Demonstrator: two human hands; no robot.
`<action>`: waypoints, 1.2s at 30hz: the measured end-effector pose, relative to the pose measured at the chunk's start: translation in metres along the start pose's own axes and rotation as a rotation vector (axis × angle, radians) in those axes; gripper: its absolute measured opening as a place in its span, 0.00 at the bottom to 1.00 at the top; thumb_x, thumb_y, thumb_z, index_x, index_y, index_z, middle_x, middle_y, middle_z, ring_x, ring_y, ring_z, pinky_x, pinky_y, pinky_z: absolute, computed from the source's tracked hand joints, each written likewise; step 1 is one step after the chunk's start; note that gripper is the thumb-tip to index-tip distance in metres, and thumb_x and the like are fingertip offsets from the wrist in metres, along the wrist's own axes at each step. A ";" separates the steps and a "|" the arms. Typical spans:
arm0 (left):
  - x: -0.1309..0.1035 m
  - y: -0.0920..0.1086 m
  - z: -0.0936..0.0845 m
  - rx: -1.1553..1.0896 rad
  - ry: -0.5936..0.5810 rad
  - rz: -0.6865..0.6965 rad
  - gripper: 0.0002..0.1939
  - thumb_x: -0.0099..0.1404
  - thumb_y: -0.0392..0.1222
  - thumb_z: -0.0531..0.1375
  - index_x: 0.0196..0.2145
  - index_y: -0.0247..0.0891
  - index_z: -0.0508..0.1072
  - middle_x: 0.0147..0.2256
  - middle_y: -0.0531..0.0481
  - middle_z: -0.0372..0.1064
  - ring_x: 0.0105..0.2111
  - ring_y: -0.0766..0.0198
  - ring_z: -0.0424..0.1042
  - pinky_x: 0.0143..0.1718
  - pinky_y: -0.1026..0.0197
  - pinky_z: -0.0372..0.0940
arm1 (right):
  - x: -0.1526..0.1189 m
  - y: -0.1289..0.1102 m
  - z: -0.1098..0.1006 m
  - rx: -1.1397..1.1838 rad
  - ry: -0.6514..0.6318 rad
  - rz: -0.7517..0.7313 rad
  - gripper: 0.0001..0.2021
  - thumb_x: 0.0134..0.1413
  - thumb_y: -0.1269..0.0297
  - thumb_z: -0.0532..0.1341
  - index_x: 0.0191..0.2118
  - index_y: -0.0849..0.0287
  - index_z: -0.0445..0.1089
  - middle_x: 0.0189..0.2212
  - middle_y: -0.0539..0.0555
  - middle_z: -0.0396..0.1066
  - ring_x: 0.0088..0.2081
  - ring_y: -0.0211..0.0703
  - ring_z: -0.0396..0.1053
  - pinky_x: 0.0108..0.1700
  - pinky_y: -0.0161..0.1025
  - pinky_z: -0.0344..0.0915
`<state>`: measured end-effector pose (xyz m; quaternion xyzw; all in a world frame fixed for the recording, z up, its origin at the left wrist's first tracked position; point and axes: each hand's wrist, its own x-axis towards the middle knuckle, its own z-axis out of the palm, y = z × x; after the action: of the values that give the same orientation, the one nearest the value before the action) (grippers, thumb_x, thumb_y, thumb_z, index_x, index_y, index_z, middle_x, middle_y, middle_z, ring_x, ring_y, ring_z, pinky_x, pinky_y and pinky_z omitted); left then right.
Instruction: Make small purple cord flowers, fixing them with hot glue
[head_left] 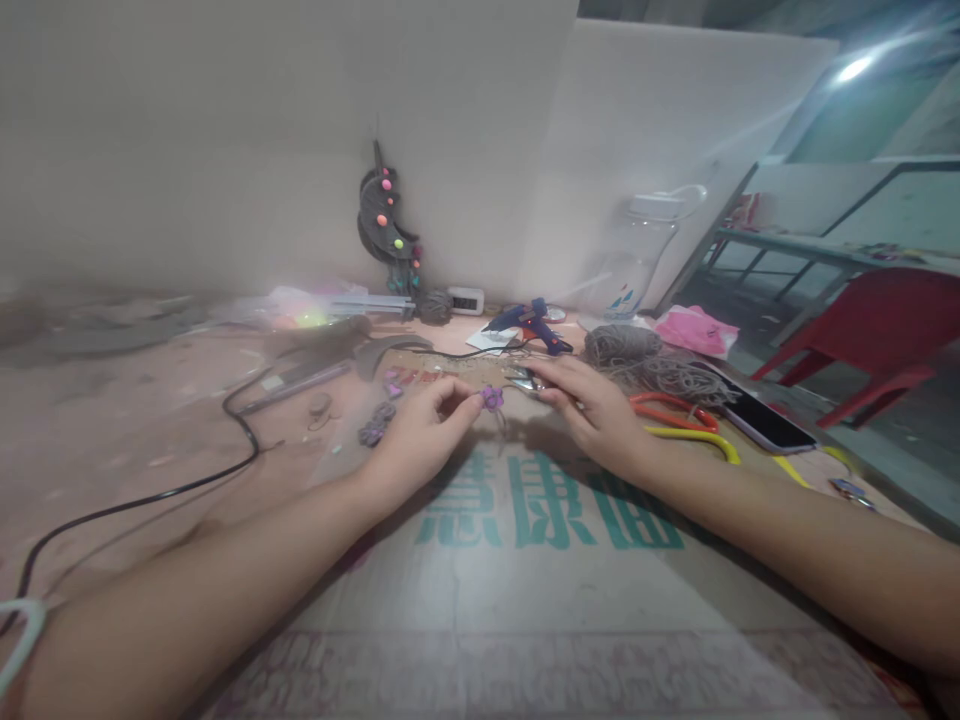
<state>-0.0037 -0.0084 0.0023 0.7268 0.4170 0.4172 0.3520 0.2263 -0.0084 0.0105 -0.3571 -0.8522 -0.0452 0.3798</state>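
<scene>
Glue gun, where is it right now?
In the head view, the blue glue gun lies beyond the right hand, slightly right of centre, between the small white display and the gray yarn heap.

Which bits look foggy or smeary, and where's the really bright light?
Head view: the lamp at upper right glares, with a pale streak beside it; head view again: the water bottle looks hazy, and the far left of the tabletop is smeary; same head view: the purple flower in the left hand is somewhat clearer.
</scene>
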 end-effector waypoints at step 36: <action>0.003 0.003 0.001 -0.411 0.062 -0.183 0.10 0.66 0.43 0.53 0.27 0.39 0.60 0.21 0.57 0.58 0.22 0.67 0.59 0.25 0.64 0.57 | 0.008 -0.004 -0.002 0.199 -0.045 0.446 0.14 0.59 0.59 0.58 0.44 0.60 0.75 0.39 0.55 0.76 0.35 0.42 0.72 0.38 0.37 0.66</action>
<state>-0.0006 -0.0073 0.0050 0.5858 0.3981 0.4816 0.5162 0.2210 -0.0076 0.0179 -0.4983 -0.7606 0.1320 0.3948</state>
